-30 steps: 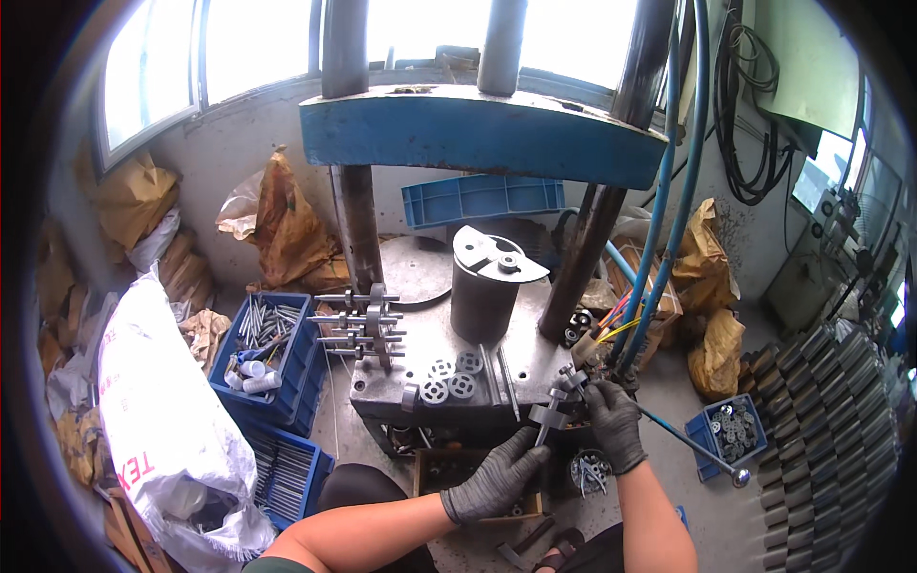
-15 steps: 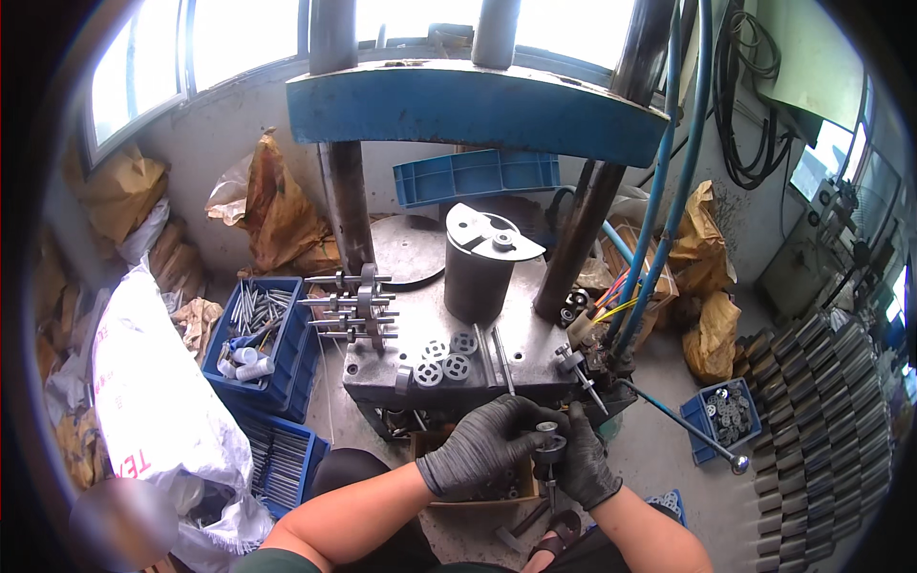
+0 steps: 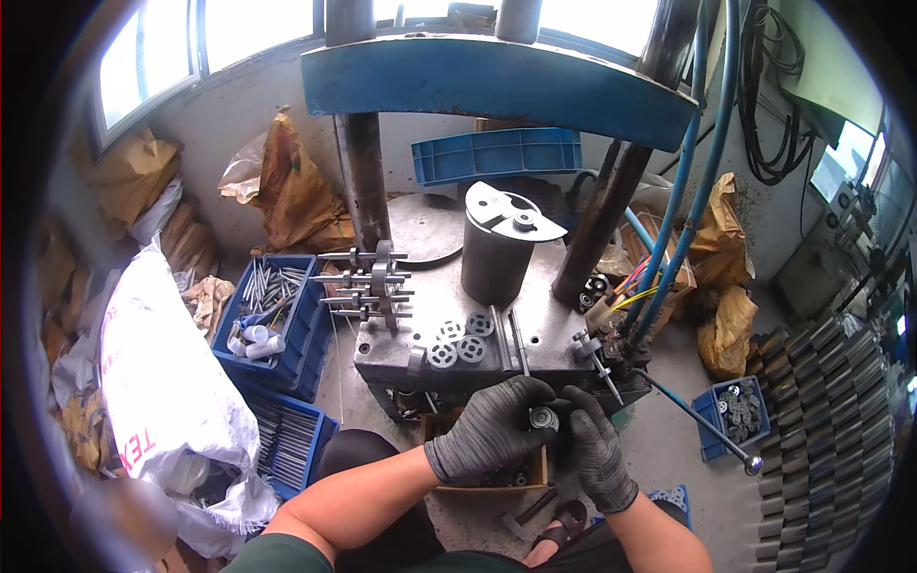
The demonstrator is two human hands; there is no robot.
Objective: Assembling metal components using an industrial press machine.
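Round grey metal part, prob. heavy-ish, rigid, best held edgewise, is pinched by grey-gloved L hand, w/ grey-gloved R hand half-curled alongside, grip unclear.

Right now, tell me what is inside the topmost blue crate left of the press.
The topmost blue crate holds loose metal rods toward the back and white cylindrical pieces nearer the front. Whatever lies beneath them is covered.
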